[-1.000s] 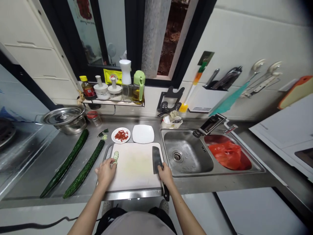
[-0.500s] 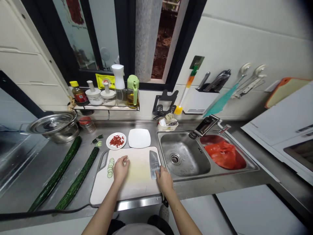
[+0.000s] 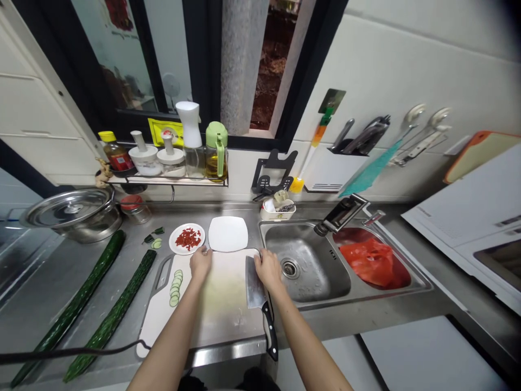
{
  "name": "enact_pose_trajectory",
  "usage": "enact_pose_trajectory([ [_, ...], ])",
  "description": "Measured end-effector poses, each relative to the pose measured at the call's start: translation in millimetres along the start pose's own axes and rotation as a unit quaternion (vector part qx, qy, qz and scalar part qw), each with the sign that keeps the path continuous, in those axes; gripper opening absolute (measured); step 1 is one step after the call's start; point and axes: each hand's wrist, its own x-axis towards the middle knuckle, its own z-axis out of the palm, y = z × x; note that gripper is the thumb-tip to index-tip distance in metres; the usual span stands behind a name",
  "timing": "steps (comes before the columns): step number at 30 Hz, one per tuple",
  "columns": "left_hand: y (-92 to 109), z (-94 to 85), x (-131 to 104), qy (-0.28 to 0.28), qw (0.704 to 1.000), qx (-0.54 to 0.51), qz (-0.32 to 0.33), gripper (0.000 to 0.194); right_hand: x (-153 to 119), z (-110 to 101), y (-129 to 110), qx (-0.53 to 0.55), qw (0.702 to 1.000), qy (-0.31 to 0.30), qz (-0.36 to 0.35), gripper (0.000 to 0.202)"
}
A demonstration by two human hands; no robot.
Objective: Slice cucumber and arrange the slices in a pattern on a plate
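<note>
My left hand (image 3: pixel 201 263) is at the far edge of the white cutting board (image 3: pixel 228 334), fingers bent over that edge, close to a white plate of chopped red pieces (image 3: pixel 188 239). My right hand (image 3: pixel 269 270) is at the board's far right corner, its fingers curled over the rim and partly hidden. Just left of it lies a kitchen knife (image 3: pixel 255 285) on the board, blade flat, its black handle past the front edge. A row of cucumber slices (image 3: pixel 176 288) lies on the board's left side. A square white plate (image 3: pixel 228 234) stands beyond the board.
Two long cucumbers (image 3: pixel 109 317) lie left of the board, near small cucumber ends (image 3: pixel 156 243). A lidded steel pot (image 3: pixel 87 228) stands at the back left. To the right is a sink (image 3: pixel 305 271) holding a red plastic bag (image 3: pixel 368 260). Bottles line a wall rack (image 3: pixel 171 182).
My right hand has left the knife handle and moved forward to the board's far corner. My left hand has also moved forward, to the far edge. The view has shifted slightly.
</note>
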Motion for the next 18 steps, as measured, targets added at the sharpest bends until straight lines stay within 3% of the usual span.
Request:
enact_pose_trajectory([
  [7, 5.3, 8.3, 20.3, -0.034, 0.999, 0.029, -0.005, 0.033, 61.2, 20.0, -22.9, -0.020, 0.999, -0.026, 0.006, 0.037],
  [18, 8.9, 19.9, 33.1, -0.043, 0.998, 0.042, -0.017, 0.013, 86.6, 47.7, -29.5, 0.022, 0.998, -0.030, 0.056, 0.033],
])
